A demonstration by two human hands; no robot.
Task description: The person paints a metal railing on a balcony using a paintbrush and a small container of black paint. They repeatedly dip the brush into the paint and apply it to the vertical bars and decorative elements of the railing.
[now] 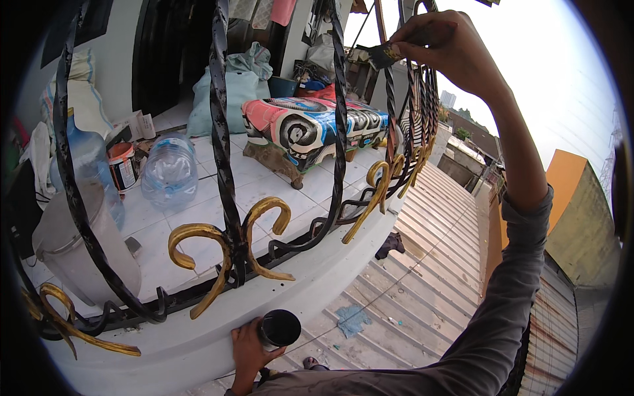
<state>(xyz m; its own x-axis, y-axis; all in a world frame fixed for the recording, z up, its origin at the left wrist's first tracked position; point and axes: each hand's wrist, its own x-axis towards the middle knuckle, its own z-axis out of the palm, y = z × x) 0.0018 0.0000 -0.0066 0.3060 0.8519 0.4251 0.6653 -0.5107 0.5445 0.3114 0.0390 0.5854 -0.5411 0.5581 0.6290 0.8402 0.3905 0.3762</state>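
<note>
Left hand (247, 350) gripping black paint cup (279, 328) low, right hand (444, 46) pinching brush (384, 54) high against iron railing (221, 132)

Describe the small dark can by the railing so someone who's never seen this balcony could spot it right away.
Start at the black twisted-iron railing with gold scrolls, standing on a curved white ledge. Just below the ledge's outer edge, the left hand holds a small can with black inside. Unlike the orange-rimmed can on the tiled floor, it is outside the railing.

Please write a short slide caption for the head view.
Right hand brushes black iron railing; left hand holds paint can.
</note>
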